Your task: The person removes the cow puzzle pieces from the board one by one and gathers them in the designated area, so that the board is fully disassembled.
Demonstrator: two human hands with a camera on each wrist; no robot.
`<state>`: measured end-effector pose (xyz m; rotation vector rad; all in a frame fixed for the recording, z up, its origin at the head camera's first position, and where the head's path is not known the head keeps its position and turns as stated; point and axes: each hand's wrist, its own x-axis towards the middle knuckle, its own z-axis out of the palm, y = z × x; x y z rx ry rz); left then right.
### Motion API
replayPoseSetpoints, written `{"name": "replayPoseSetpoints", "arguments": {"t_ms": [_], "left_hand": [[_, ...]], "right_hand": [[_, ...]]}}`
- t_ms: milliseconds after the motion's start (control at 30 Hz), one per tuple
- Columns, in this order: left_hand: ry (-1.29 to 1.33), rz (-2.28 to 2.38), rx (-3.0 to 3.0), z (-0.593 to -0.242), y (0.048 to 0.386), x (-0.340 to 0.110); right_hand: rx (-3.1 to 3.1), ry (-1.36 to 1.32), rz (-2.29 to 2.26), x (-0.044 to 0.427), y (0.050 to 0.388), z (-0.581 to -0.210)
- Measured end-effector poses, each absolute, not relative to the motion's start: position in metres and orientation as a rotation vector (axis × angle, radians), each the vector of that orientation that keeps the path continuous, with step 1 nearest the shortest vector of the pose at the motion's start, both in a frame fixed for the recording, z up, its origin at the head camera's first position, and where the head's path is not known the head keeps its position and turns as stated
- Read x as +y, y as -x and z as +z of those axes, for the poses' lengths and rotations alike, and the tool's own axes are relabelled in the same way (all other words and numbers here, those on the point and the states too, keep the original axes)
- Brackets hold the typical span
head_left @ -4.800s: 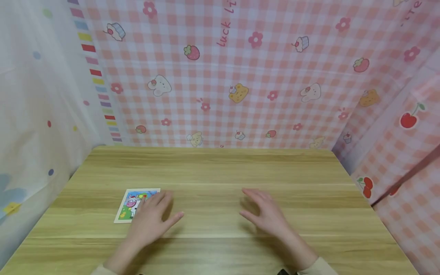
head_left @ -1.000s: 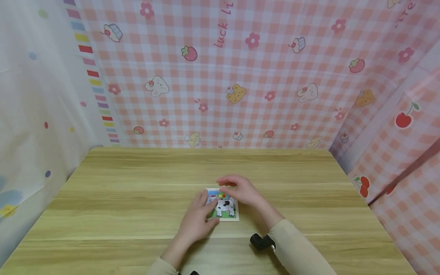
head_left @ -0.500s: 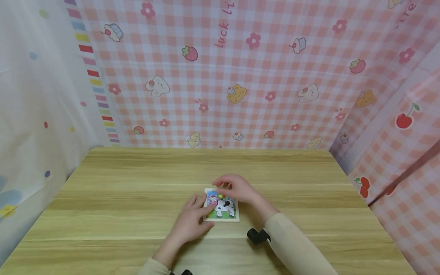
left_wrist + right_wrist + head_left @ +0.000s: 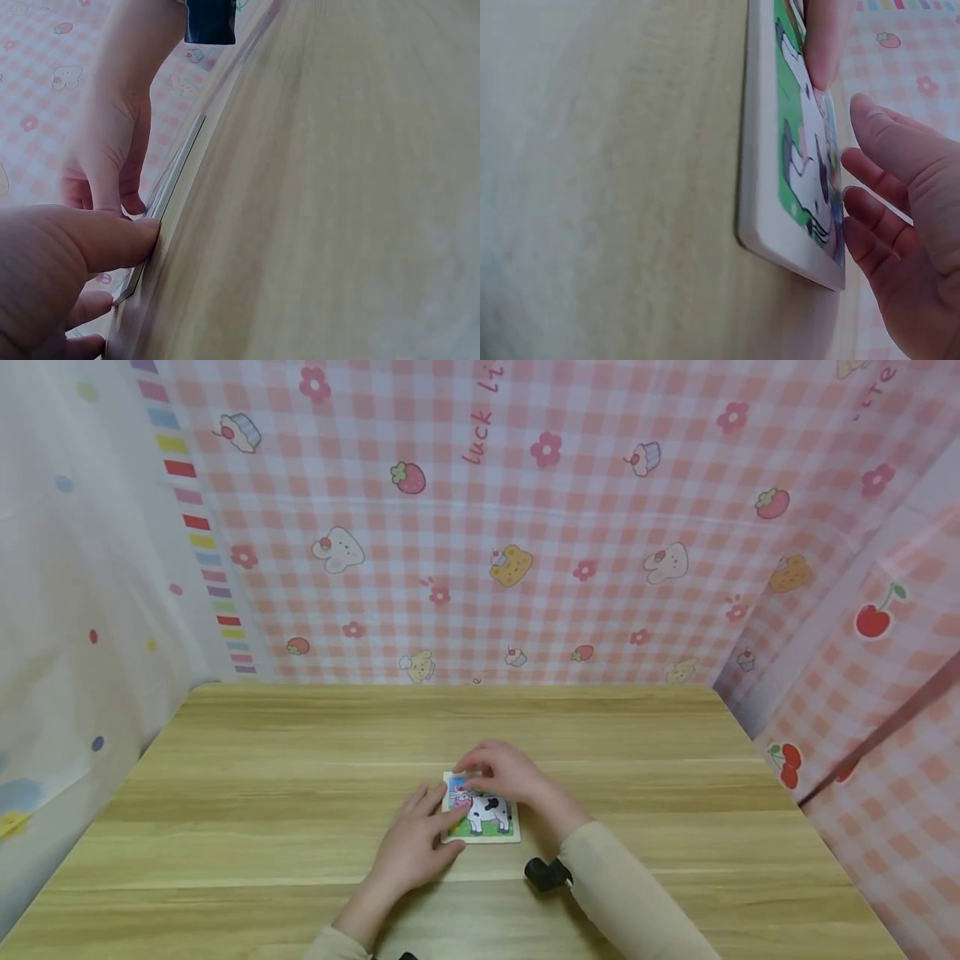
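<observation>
A flat square board [image 4: 491, 817] with a cartoon cow in a pale frame, like a child's picture puzzle, lies mid-table. My left hand [image 4: 411, 852] rests at its left side, index finger over the cow's head and thumb at the near edge. Loosely bent over the far edge, my right hand [image 4: 504, 772] has its fingertips close to the picture's top left. In the right wrist view, the right thumb [image 4: 885, 139] and fingers stand apart beside the board's [image 4: 765, 187] far side. Part of the picture's top is hidden under the right hand.
The wooden table [image 4: 247, 810] has a pink checked cloth [image 4: 465, 510] hanging behind it. A dotted white cloth [image 4: 67, 610] hangs at left and another checked cloth [image 4: 892, 693] at right. A black wrist device [image 4: 547, 874] sits under the right sleeve.
Since the earliest frame the board has moved from the left to mid-table. In the last second the left hand has drawn slightly back left; the right hand has shifted left over the far edge.
</observation>
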<state>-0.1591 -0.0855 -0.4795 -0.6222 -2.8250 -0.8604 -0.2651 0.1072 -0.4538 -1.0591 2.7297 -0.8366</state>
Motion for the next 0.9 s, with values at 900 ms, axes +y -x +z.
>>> {"name": "replayPoseSetpoints", "arguments": {"t_ms": [900], "left_hand": [[0.617,-0.813,-2.832,-0.48,0.159,-0.085]], "right_hand": [[2.735,1.311,-0.426,0.101,0.275,-0.45]]}}
